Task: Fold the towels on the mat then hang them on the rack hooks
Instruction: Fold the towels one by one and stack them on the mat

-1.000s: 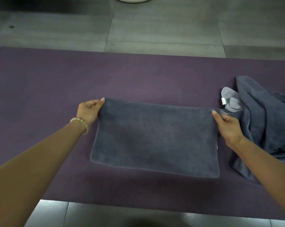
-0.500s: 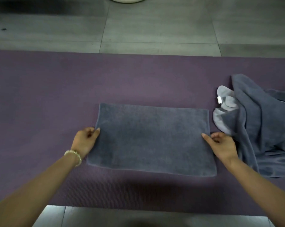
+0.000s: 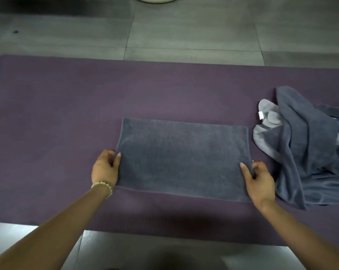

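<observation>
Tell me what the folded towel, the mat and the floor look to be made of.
Folded towel: grey terry or microfibre cloth, matte, fuzzy nap. Mat: purple foam or rubber, matte, finely ribbed near its front edge. Floor: grey tile, likely ceramic or stone, judging by grout lines, faint sheen.

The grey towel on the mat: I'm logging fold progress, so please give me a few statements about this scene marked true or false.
1. The folded towel lies flat on the purple mat. True.
2. The left hand pinches its left edge and the right hand its right edge. True.
3. The crumpled heap of towels lies to the folded towel's left. False: the heap lies to its right.
4. A bead bracelet sits on the right wrist. False: it is on the left wrist.
</observation>
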Tool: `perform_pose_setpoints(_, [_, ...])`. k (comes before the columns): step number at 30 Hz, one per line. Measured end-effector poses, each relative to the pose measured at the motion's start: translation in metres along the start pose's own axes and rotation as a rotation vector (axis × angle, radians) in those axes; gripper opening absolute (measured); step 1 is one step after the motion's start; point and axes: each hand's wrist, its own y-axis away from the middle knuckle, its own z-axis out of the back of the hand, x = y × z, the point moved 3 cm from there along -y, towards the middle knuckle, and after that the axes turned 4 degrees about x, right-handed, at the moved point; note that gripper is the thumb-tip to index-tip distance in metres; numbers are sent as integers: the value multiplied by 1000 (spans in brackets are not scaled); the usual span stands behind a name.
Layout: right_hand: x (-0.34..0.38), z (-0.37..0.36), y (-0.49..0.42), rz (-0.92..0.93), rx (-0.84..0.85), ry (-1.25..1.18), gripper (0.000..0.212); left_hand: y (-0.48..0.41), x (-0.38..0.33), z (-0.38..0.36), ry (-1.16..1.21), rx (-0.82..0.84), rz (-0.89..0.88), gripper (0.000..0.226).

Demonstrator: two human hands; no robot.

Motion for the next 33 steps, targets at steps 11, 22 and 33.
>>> perform_pose_setpoints(11, [9, -56, 18, 513, 350, 675, 76, -20, -7, 12, 110, 526, 280, 58])
perform_pose_setpoints(22, [33, -29, 10, 239, 118, -123, 55, 59, -157, -16, 428, 933, -173, 73])
perform_pose_setpoints(33, [40, -28, 8, -246, 252, -399, 31, 62, -129, -91, -493, 662, -605, 71])
